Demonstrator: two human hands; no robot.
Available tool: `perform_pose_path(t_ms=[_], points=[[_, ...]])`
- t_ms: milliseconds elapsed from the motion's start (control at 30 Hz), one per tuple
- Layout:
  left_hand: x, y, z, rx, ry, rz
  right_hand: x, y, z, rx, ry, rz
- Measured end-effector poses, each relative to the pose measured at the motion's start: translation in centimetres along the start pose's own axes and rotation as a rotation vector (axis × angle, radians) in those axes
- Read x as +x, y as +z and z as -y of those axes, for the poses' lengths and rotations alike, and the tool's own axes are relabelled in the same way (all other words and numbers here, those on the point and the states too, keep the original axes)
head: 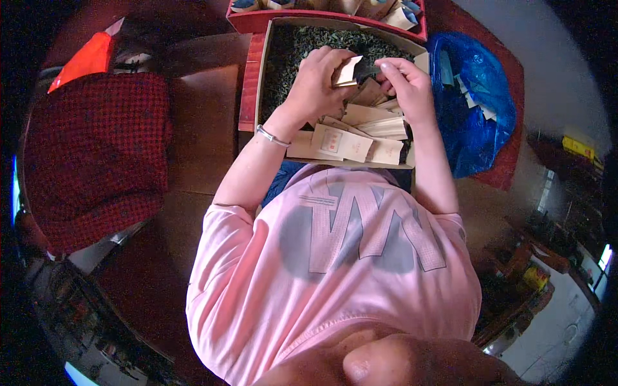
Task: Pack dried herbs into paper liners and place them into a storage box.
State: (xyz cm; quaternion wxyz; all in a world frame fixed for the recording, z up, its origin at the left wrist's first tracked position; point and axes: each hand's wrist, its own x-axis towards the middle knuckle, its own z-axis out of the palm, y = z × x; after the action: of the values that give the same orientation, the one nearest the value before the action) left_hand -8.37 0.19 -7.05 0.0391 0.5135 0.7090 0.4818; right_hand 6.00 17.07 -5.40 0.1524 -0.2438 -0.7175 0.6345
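My left hand [316, 87], with a silver bracelet at the wrist, grips a small cream paper packet [346, 72] above an open cardboard box [264, 72]. Opposite it, my right hand [408, 87] has thumb and fingertips drawn together, a short gap from the packet. Whether something small is pinched there is too unclear to tell. Dark dried leaves [309, 41] fill the far part of the box. Several flat paper packets [343, 142] bearing print lie in its near part, partly overlapping one another.
Beyond the box stands a red tray [289, 20] holding several upright paper packets. A blue plastic bag [475, 120] with pale paper pieces inside sits at the right. To the left are a dark red checked cloth [96, 159] and an orange bag [87, 60].
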Motion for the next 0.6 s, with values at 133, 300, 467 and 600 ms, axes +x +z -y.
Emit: perform_pose_path(t_ms=[133,300,467,600], points=[[-0.1,0.0,0.1,0.029,-0.003,0.032,0.0,0.0,0.0,-0.02,0.014,0.007],[-0.6,0.3,0.7,0.075,-0.042,0.101,0.1,0.0,-0.3,-0.043,0.011,0.023],[-0.5,0.3,0.8,0.112,-0.068,0.19,0.1,0.4,-0.8,-0.068,-0.114,0.012],[-0.6,0.3,0.9,0.119,-0.071,0.202,0.2,0.6,-0.7,-0.071,-0.103,0.016]])
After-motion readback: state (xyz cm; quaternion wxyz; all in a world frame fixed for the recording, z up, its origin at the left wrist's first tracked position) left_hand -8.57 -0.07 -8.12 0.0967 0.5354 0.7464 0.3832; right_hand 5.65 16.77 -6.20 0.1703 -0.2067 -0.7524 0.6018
